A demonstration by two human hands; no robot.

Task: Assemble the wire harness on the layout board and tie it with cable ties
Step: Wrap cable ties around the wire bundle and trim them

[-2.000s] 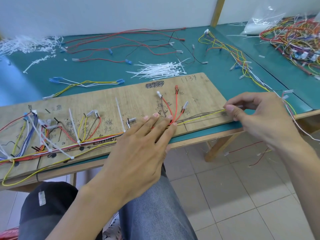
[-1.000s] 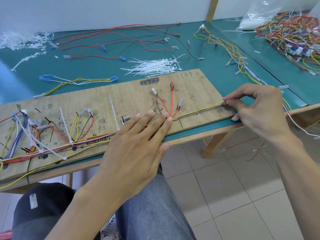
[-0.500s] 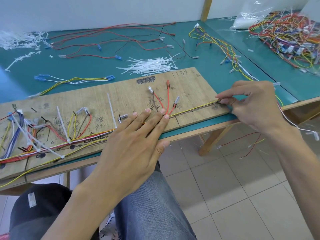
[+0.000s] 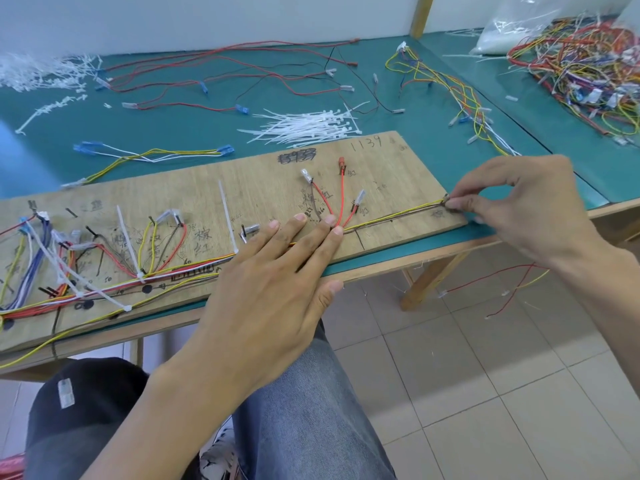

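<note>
The wooden layout board [image 4: 263,178] lies along the front edge of the green table. A wire harness [image 4: 114,284] of red, yellow, blue and brown wires runs along it, with white cable ties on its left part. My left hand [image 4: 277,271] lies flat on the board, straight fingers pressing the wire bundle where three red branch wires [image 4: 341,199] fan out. My right hand [image 4: 519,206] pinches the end of the yellow and brown wires [image 4: 398,214] at the board's right end. A pile of loose white cable ties [image 4: 308,128] lies just behind the board.
Loose red and black wires [image 4: 225,74] and a yellow-and-white set [image 4: 152,155] lie behind the board. Cut tie scraps [image 4: 41,74] sit at the far left. A tangled heap of finished harnesses [image 4: 585,67] fills the right table. Tiled floor and my legs are below the table edge.
My right hand brought the yellow and brown wire ends leftward onto the board's right end, drawing them straight. My left hand stayed pressed on the bundle.
</note>
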